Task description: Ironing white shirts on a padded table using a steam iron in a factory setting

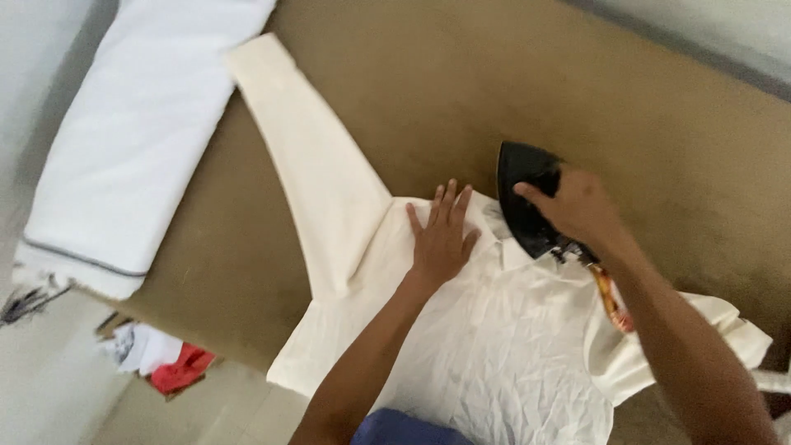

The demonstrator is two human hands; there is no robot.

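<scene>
Ironing a cream shirt on the brown worktop.

I see my left hand (441, 235) lying flat, fingers spread, grasping nothing, pressing the shirt (486, 338) just below its collar. My right hand (577, 210) is clenched around the black iron (523, 198), which sits at the collar; its cord is partly hidden, I think, behind my forearm. One sleeve stretches up toward a folded white cloth (132, 140) at the edge of the worktop (643, 124).
</scene>
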